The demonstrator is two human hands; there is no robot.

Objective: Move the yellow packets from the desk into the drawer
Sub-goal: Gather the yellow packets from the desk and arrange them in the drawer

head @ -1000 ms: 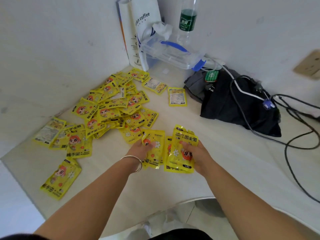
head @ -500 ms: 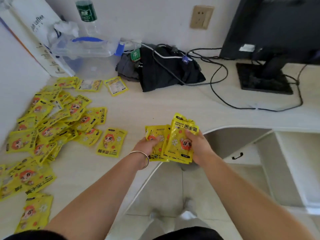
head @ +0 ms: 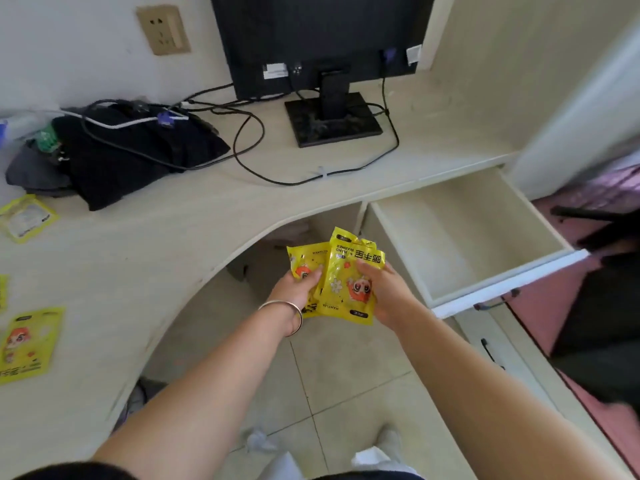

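Yellow packets (head: 343, 284) held over tiled floor (head: 349, 379), pale desk (head: 166, 244), open drawer (head: 467, 233), monitor (head: 311, 36)

a single wide-angle head view looks forward and steeply down from close above, with the curved desk (head: 173, 254) at left and the open drawer (head: 467, 233) at right.

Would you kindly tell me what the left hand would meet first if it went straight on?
Likely the left wall of the open drawer, beyond the yellow packets the left hand holds; depth is unclear.
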